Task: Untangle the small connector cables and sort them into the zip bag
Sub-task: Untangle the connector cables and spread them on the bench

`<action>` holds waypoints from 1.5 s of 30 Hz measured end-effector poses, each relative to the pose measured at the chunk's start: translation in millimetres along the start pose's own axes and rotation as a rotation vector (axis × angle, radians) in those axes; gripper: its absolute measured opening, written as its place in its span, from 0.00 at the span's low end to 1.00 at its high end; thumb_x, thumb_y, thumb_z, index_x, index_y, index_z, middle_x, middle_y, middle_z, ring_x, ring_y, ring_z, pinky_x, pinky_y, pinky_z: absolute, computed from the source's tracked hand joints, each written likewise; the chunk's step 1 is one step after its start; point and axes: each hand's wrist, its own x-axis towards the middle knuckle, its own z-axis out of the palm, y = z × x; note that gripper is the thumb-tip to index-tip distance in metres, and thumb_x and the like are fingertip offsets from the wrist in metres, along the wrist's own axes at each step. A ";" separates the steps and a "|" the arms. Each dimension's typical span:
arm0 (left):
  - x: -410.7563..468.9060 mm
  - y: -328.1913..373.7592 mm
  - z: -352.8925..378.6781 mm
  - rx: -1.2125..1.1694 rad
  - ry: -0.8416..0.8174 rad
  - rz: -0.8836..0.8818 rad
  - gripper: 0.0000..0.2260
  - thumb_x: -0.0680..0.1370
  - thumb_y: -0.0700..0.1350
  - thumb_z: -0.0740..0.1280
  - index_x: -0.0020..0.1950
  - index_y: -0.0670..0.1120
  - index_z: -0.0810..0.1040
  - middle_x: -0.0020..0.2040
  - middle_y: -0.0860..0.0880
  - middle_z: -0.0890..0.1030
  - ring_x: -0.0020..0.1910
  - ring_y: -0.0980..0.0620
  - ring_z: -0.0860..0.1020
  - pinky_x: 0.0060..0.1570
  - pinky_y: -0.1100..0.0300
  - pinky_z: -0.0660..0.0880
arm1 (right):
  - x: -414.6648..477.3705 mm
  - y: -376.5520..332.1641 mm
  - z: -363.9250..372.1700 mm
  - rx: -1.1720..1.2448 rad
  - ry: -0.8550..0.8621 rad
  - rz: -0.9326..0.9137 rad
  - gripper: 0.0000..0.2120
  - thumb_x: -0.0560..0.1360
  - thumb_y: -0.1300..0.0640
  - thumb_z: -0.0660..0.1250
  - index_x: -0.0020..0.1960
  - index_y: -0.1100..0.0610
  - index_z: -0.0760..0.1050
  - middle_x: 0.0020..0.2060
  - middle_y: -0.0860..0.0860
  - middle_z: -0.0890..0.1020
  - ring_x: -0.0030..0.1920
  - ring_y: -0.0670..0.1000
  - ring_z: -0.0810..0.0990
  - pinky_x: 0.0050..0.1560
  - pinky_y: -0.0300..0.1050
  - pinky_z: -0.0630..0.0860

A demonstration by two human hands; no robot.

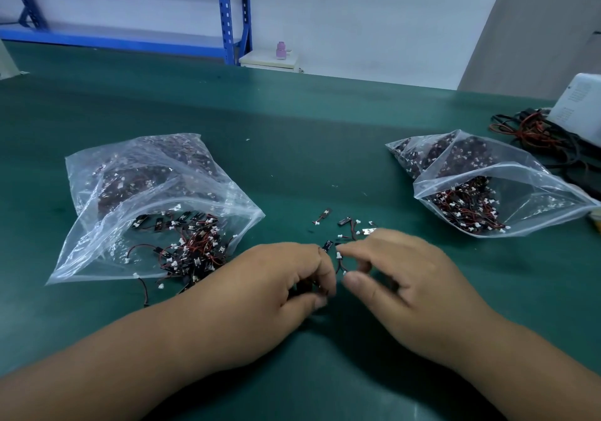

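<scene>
My left hand (283,287) and my right hand (400,277) meet at the middle of the green table, each pinching part of a small tangle of connector cables (338,259) with red-black wires and white plugs. The right hand is blurred. A few loose cables (344,222) lie just beyond my fingers. To the left lies an open zip bag (136,189) with a tangled heap of cables (192,248) spilling from its mouth. To the right a second open zip bag (494,173) holds more cables.
The green table (292,134) stretches far back. A white device (579,105) with a bundle of red and black wires (533,131) sits at the right edge. Blue shelving (231,14) and a small pink bottle (280,50) stand behind the table.
</scene>
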 end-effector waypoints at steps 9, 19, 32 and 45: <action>-1.9 4.7 -3.5 0.015 -0.004 0.009 0.10 0.76 0.46 0.69 0.53 0.59 0.73 0.46 0.61 0.79 0.43 0.64 0.77 0.43 0.69 0.73 | -0.5 -1.6 4.2 0.112 0.064 -0.043 0.11 0.78 0.52 0.65 0.39 0.54 0.76 0.34 0.45 0.73 0.35 0.47 0.72 0.36 0.46 0.71; -3.6 -13.3 -48.1 0.794 0.081 -0.197 0.12 0.74 0.59 0.58 0.51 0.56 0.74 0.45 0.57 0.77 0.49 0.51 0.77 0.49 0.52 0.76 | 2.0 29.2 7.0 0.080 0.153 0.336 0.08 0.76 0.51 0.70 0.38 0.49 0.79 0.35 0.43 0.77 0.41 0.45 0.77 0.39 0.35 0.68; -9.3 -30.5 -51.0 1.024 -0.038 -0.388 0.04 0.72 0.51 0.62 0.41 0.53 0.70 0.38 0.56 0.73 0.40 0.52 0.75 0.41 0.54 0.77 | 2.0 39.4 6.5 0.084 0.179 0.463 0.10 0.74 0.55 0.70 0.35 0.46 0.77 0.36 0.43 0.78 0.39 0.46 0.77 0.37 0.35 0.69; -8.7 -38.2 -50.1 1.058 0.028 -0.346 0.08 0.67 0.46 0.68 0.39 0.55 0.68 0.34 0.57 0.72 0.36 0.53 0.75 0.33 0.54 0.76 | 1.2 32.5 5.8 0.018 -0.070 0.369 0.11 0.74 0.59 0.71 0.51 0.44 0.83 0.47 0.38 0.74 0.47 0.45 0.77 0.52 0.48 0.75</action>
